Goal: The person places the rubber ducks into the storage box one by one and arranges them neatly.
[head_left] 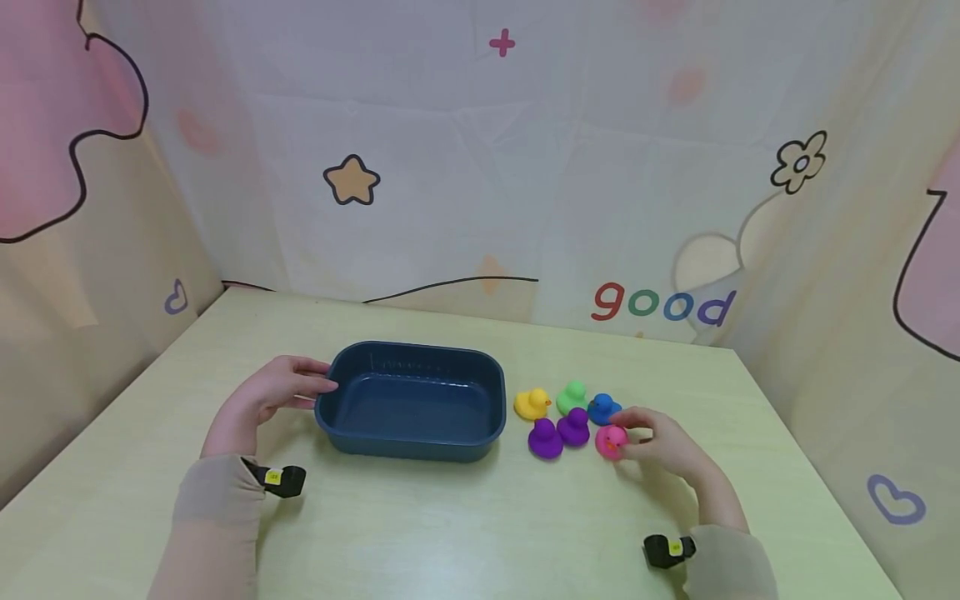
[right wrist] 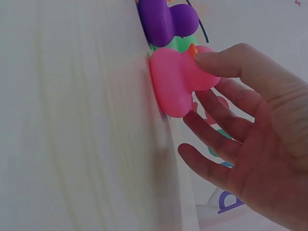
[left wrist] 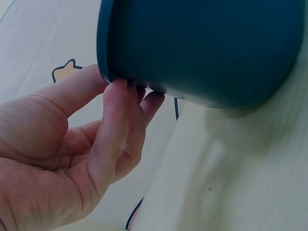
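Note:
My left hand (head_left: 288, 387) grips the left end of a dark blue rectangular basin (head_left: 416, 450), with fingers at its rim and outer wall. In the left wrist view, the fingertips (left wrist: 115, 89) meet the basin's edge. On the right, my right hand (head_left: 660, 443) holds a pink rubber duck (head_left: 609, 442) between thumb and fingers. The right wrist view has the thumb against the duck's head near its orange beak, with fingers behind. Beside it are a blue duck (head_left: 602, 408), a green duck (head_left: 573, 397), a yellow duck (head_left: 532, 404) and two purple ducks (head_left: 545, 440).
The basin's inside shows only its bare floor. A pale wooden table (head_left: 450, 533) carries everything. Behind it hangs a printed cloth (head_left: 450, 217) with a star and the word "good"; more cloth lines both sides. Each wrist bears a small black camera (head_left: 281, 480).

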Demonstrator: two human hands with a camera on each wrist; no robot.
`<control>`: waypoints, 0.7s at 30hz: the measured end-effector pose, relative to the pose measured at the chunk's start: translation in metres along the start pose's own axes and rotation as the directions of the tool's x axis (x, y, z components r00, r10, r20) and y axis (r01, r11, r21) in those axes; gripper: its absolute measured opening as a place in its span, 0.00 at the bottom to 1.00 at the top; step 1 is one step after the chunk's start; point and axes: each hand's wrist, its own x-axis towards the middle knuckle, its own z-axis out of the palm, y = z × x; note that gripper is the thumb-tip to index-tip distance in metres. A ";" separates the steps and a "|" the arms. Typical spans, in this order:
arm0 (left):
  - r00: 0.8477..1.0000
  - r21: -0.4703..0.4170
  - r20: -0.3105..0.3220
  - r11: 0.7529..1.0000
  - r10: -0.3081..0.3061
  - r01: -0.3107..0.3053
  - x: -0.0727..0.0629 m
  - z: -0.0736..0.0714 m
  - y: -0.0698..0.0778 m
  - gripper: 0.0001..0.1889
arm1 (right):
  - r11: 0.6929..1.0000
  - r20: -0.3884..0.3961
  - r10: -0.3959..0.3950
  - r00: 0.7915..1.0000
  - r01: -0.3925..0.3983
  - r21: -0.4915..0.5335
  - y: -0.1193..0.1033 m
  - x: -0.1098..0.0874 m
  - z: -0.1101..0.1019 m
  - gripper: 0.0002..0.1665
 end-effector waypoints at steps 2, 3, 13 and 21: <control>1.000 -0.003 -0.001 1.000 0.001 -0.001 0.000 0.000 0.001 0.34 | 1.000 -0.008 0.025 1.000 -0.025 0.005 0.000 0.000 0.000 0.27; 1.000 -0.004 -0.001 1.000 0.003 -0.003 0.000 0.001 0.001 0.34 | 0.999 -0.012 0.038 0.999 -0.038 0.002 0.000 -0.001 0.000 0.28; 1.000 -0.002 -0.004 1.000 0.000 -0.001 0.000 0.001 0.000 0.35 | 0.987 -0.055 0.151 0.987 -0.154 -0.045 -0.004 0.000 0.007 0.31; 1.000 0.000 -0.009 1.000 -0.004 0.004 0.000 0.001 0.000 0.35 | 0.983 -0.070 0.170 0.983 -0.174 -0.055 -0.002 0.003 0.011 0.29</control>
